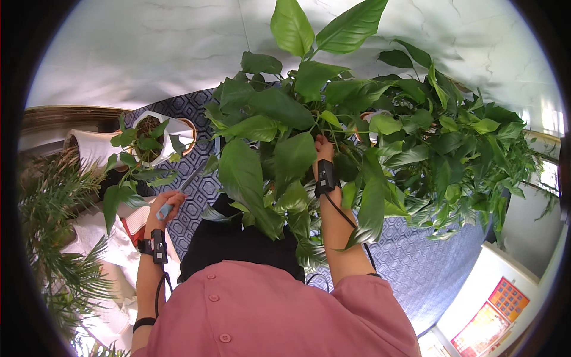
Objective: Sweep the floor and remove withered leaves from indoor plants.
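Observation:
My left hand (169, 204) is closed round the blue-grey handle (165, 212) of a hand tool. Its thin metal shaft (193, 177) slants up and right toward the leaves, where the tip is hidden, so its kind does not show. In front of me stands a large leafy green potted plant (291, 110). My right hand (323, 147) reaches in among its stems with fingers curled. Leaves partly cover those fingers, and what they hold, if anything, cannot be made out.
More dense foliage (452, 143) spreads to the right. At left stands a white pot (169, 137) with a small trailing plant; beside it is another white container (92, 149). Feathery fronds (56, 238) fill the left edge. Behind is a pale marbled wall (148, 59); patterned blue flooring (410, 268) lies below.

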`<control>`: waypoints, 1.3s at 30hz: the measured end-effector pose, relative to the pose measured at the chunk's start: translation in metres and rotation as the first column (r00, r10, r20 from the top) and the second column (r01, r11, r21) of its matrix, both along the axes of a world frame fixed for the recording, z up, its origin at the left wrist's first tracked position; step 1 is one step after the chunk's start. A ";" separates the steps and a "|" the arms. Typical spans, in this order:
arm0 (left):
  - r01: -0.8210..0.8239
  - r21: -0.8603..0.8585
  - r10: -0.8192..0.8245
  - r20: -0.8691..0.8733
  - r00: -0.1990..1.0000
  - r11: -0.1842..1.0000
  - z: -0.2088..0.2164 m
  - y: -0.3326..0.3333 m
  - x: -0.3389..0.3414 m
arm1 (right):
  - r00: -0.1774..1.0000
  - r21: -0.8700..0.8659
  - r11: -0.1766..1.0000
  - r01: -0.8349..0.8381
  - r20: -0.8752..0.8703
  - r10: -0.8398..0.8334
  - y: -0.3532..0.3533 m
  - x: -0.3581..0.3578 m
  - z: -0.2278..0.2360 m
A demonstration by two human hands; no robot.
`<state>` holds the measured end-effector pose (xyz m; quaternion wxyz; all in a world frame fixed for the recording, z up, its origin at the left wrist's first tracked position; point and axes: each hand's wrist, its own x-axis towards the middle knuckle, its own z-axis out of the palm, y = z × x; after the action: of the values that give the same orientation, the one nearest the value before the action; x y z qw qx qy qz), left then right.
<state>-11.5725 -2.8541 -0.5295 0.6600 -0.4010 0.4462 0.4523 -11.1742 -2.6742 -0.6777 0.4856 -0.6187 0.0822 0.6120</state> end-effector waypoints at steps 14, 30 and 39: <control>0.128 0.063 -0.124 -0.060 0.990 0.990 -0.009 -0.003 0.008 | 0.967 0.227 0.971 0.076 -0.255 -0.016 0.001 -0.003 0.023; 0.123 0.013 -0.123 -0.023 0.992 0.992 -0.011 0.004 0.012 | 0.953 0.343 0.894 -0.290 0.015 0.303 -0.001 -0.002 0.023; 0.078 0.008 -0.078 -0.009 0.997 0.997 0.000 0.010 0.017 | 0.950 0.236 0.920 -0.312 0.081 0.301 0.002 -0.007 0.029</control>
<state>-11.5551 -2.8443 -0.5299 0.6769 -0.3786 0.4624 0.4297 -11.1815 -2.6717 -0.6490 0.4583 -0.5721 -0.1027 0.6723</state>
